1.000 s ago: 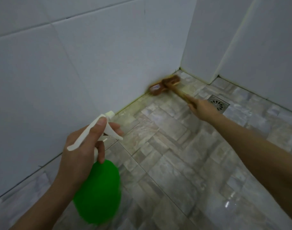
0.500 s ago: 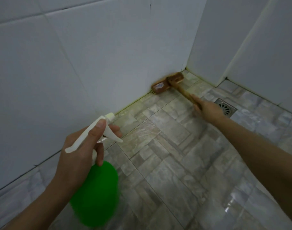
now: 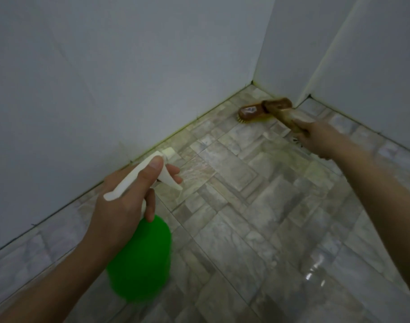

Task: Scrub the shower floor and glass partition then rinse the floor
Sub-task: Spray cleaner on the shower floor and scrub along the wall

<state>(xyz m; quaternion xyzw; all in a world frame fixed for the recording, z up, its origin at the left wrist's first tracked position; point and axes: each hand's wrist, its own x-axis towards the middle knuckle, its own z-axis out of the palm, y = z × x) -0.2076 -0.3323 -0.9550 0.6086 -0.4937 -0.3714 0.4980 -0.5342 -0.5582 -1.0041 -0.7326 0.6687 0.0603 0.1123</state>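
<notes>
My left hand (image 3: 124, 201) grips a green spray bottle (image 3: 141, 259) by its white trigger head, nozzle aimed toward the wall base. My right hand (image 3: 316, 138) holds the wooden handle of a brown scrub brush (image 3: 257, 111). The brush head rests bristles down on the grey stone-pattern shower floor (image 3: 257, 217), close to the far corner and the jutting wall edge. The floor looks wet and glossy at the lower right. My right hand covers most of the floor drain.
White tiled walls (image 3: 129, 78) enclose the floor on the left and at the back. A protruding white wall corner (image 3: 316, 66) stands at the right rear. Yellowish grime lines the joint where wall meets floor.
The brush and my right hand have moved right, away from the left wall toward the jutting corner. My view has shifted. The spray bottle stays held in my left hand.
</notes>
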